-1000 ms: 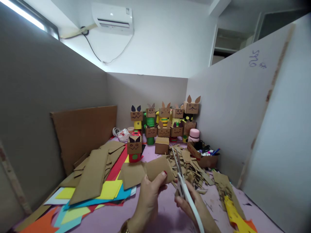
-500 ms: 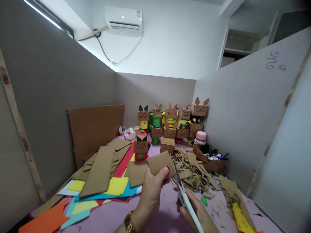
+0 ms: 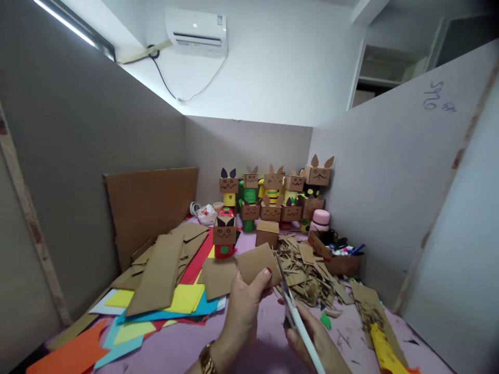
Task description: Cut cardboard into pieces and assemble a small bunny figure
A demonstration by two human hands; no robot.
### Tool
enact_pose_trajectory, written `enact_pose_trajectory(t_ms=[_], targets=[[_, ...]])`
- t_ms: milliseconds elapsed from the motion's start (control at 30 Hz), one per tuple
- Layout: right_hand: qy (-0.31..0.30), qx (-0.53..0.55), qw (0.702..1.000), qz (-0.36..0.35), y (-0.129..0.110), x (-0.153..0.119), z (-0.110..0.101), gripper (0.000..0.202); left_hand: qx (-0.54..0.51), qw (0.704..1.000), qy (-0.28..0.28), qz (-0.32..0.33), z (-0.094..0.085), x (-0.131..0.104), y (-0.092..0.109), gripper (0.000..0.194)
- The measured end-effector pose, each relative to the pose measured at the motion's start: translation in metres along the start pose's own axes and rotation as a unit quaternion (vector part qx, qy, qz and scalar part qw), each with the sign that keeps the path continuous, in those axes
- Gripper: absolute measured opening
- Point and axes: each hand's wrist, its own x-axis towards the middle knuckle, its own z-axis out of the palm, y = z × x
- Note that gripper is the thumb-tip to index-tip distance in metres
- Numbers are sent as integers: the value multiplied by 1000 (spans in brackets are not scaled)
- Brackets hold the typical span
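Observation:
Between the thumb and fingers of my left hand [image 3: 246,306] is a squarish brown cardboard piece [image 3: 256,261], held just above the table. My right hand [image 3: 312,332] grips a pair of scissors with white handles [image 3: 303,332]. The scissor blades [image 3: 284,283] point up and away, along the right edge of the held piece. Part of my right hand's fingers is hidden behind the scissors. Another cardboard square [image 3: 218,278] lies on the table just left of the held piece.
Cardboard scraps [image 3: 307,275] are heaped at right, before an open box of pens [image 3: 345,259]. Cardboard cat figures [image 3: 273,182] stand at the back. Cardboard sheets [image 3: 156,275] and coloured paper [image 3: 183,298] lie at left. A yellow item [image 3: 380,345] rests at lower right.
The whole view has shifted slightly. My hands, the cardboard piece and the scissors keep nearly the same pose.

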Motion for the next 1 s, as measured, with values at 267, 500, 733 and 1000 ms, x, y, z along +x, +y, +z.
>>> enact_pose_trajectory(t_ms=[267,500,733,1000], targets=[[5,-16,1000,14,-2,1,-1,57,-15,1000,-1,10,-1,1,-6,59],[35,-1,999,28,-10,1,3,57,-28,1000,7,5,-1,1,-7,55],[46,-17,998,47,-4,2,2,56,-37,999,14,-3,0,0,-8,56],[62,-4,997,44,-6,1,8,63,-35,999,6,-21,1,-5,-8,59]])
